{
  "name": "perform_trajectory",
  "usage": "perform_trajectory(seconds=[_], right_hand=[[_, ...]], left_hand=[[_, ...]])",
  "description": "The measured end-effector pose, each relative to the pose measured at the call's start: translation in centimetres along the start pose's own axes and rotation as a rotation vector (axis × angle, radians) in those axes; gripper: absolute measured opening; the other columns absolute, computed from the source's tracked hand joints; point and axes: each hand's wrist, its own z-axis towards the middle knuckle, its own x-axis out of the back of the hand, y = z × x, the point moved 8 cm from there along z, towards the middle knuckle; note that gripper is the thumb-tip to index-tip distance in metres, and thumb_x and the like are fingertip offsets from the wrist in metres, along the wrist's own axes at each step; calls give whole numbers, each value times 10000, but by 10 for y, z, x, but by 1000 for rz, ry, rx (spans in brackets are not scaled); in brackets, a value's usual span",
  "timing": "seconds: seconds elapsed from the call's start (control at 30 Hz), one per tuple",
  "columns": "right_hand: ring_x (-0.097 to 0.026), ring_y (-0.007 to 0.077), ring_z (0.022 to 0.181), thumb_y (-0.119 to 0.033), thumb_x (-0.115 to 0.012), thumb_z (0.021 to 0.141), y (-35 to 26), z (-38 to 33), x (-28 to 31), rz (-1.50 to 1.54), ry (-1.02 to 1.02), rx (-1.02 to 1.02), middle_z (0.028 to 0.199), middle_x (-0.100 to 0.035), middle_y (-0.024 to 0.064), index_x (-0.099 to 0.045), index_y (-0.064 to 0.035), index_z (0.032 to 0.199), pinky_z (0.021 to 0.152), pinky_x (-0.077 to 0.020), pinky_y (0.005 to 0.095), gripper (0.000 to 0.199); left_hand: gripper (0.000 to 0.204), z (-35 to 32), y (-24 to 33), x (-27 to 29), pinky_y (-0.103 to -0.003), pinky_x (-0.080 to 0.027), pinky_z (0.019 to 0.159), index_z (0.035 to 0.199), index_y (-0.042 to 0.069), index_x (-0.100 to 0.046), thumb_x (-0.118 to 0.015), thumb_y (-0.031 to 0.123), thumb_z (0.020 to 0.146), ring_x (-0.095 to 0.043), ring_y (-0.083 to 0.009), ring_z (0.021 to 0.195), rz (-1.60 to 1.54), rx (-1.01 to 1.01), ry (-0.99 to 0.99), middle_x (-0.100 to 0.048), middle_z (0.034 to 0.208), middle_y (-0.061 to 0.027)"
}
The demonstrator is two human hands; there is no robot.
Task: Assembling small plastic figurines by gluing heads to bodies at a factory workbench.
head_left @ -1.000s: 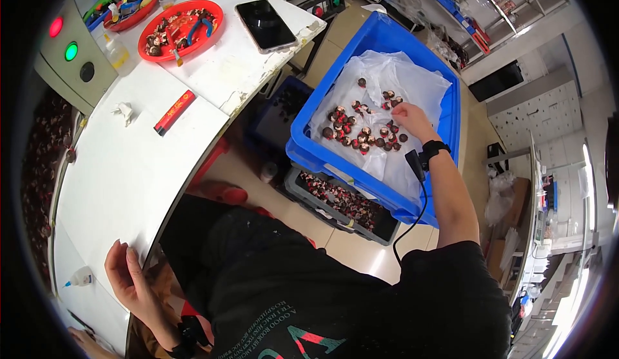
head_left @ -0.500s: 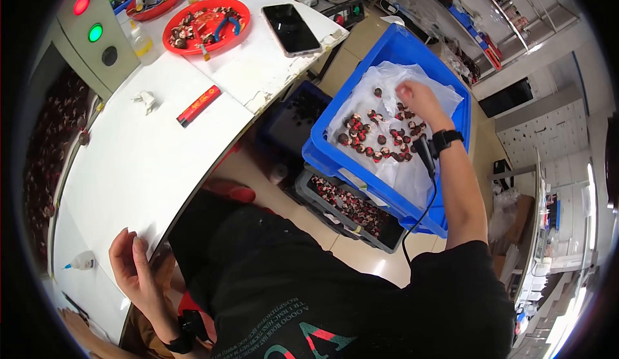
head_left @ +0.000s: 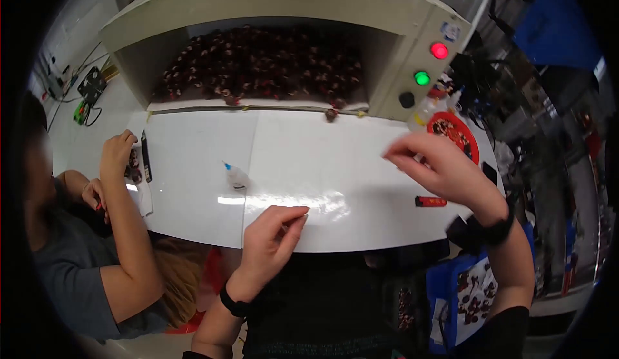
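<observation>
My left hand hovers over the table's near edge, fingers curled and thumb tip close to the fingertips; nothing shows in it. Raised above the right side of the white table, my right hand is bent in a pinch and slightly blurred. Whether it grips something small I cannot make out. A small squeeze bottle with a blue tip is beyond my left hand. Close below my right hand lies a flat red object with a dark end. One dark round piece sits at the cabinet's front edge.
A beige cabinet with lit red and green buttons holds a heap of dark-and-white pieces. A red plate stands right; a blue crate with dark pieces is lower right. At left a co-worker's hand is beside a black pen.
My view has swung left from the blue crate to the table and cabinet. My right hand has left the crate and is over the table; the left hand's fingers have drawn closer together.
</observation>
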Motion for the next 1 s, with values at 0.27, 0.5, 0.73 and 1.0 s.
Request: perform_trajectory(seconds=[0.27,0.5,0.73,1.0], right_hand=[[-602,338,1001,-91,-567,841,77,222,-30,-401,116,23,1084,-635,179,-628,-21,1067,849,-485,402,244],[-603,340,1002,-170,-626,761,112,304,-52,-567,-87,-108,1064,-640,177,-626,-73,1088,868,-487,403,341],[-553,386,1059,-172,-591,842,92,323,-48,-368,361,288,1111,-590,226,-607,-51,1115,879,-472,465,299],[-626,330,958,-130,-625,847,85,290,-39,-277,315,153,1042,-640,183,-572,-52,1139,821,-500,379,307]], left_hand=[[153,15,-2,-2,-262,-457,509,986,54,-670,-677,61,833,-590,-170,558,76,-25,-35,-647,788,-82],[161,14,-9,1,-272,-460,514,991,63,-671,-677,84,832,-595,-186,577,39,16,-61,-642,763,-73],[150,17,-9,0,-240,-487,507,975,22,-677,-677,47,827,-627,-163,624,-12,8,-96,-675,809,-101],[155,17,-4,2,-278,-482,538,983,42,-661,-667,54,829,-618,-203,621,-11,-10,-31,-653,809,-92]])
